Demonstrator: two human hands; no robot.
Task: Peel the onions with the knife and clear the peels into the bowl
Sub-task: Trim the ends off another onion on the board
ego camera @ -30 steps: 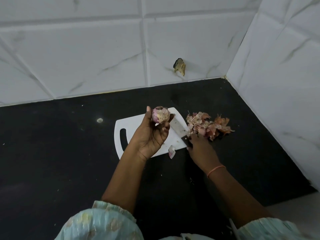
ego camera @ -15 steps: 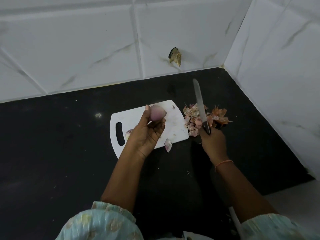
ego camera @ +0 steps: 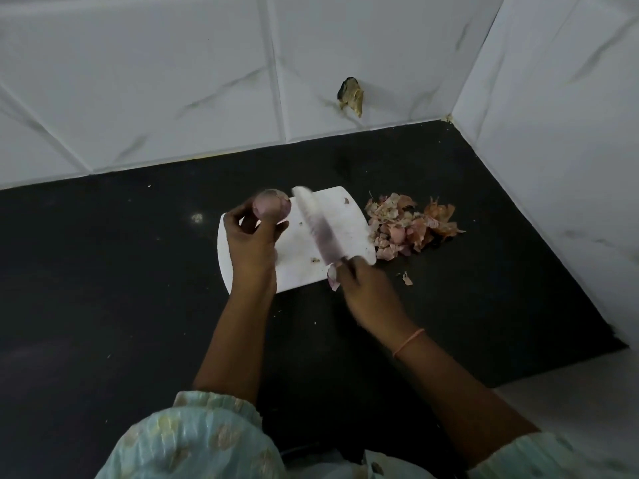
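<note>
1. Two hands at work over the white cutting board (ego camera: 349, 219), which serves as landmark on the dark counter (ego camera: 103, 271).
2. Left hand (ego camera: 250, 242) — fingers curled round a pinkish onion (ego camera: 271, 206), held up above the board's far-left corner. Skin looks mostly off; the onion's own axis is hard to read, as fingers hide its lower half.
3. Right hand (ego camera: 363, 288) at the board's near-right corner, closed on the handle of the knife (ego camera: 316, 229). Handle itself hidden in the fist.
4. Blade blurred, so likely moving. Its long axis runs from the near-right corner up toward the far-left; the tip points at the onion and sits just beside it — touching or not, cannot tell.
5. Key relation: onion lies off the blade tip, up and left of the right hand, already in the left. Judgement: next cut calls for bringing the edge onto the onion's remaining skin.
6. Peel pile (ego camera: 408, 226) just right of the board; one loose scrap (ego camera: 407, 279) near its near-right corner.
7. No bowl in view.
</note>
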